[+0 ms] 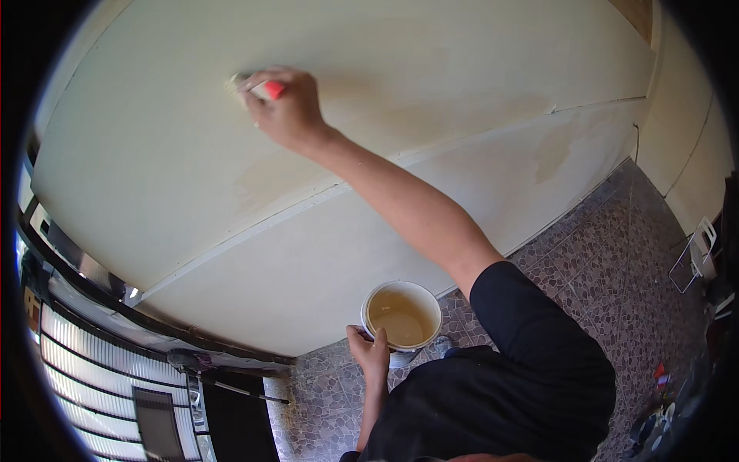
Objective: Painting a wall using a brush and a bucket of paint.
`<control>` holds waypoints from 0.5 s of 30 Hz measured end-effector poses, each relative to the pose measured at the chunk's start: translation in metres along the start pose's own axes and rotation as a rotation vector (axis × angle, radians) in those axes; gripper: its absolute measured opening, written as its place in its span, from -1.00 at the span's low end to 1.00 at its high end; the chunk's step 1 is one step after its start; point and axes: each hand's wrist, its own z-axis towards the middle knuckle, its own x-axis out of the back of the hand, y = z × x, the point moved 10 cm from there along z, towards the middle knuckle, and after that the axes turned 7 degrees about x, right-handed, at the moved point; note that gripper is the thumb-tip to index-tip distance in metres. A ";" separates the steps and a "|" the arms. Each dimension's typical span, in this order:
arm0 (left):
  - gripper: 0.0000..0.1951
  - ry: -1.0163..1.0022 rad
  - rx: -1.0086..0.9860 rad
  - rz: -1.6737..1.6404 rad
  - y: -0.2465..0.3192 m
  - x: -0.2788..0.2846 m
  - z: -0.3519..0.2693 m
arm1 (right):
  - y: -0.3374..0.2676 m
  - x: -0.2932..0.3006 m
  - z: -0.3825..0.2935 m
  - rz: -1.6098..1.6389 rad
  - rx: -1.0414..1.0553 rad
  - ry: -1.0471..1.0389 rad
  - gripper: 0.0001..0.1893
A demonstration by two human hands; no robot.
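My right hand (288, 107) is stretched far up and to the left, gripping a paintbrush with a red handle end (275, 89). The brush's bristles (234, 88) press on the pale wall (173, 150), though fingers hide much of the tool. Darker, wet-looking tan patches (404, 112) mark the wall to the right of the hand. Low in front of my body, my left hand (371, 351) pinches the rim of a white bucket (428, 309), its thumb over the edge. Tan paint (398, 328) covers the bucket's bottom.
A raised seam (242, 231) crosses the wall lengthwise. Patterned tile floor (583, 277) lies below. A white folding chair (701, 248) stands at the far right, above assorted items (658, 424). At lower left are a barred gate (104, 381) and a long pole (242, 389).
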 end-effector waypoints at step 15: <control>-0.73 -0.011 -0.034 0.012 -0.002 0.006 0.005 | 0.082 0.280 0.037 -0.869 -0.116 0.334 -0.90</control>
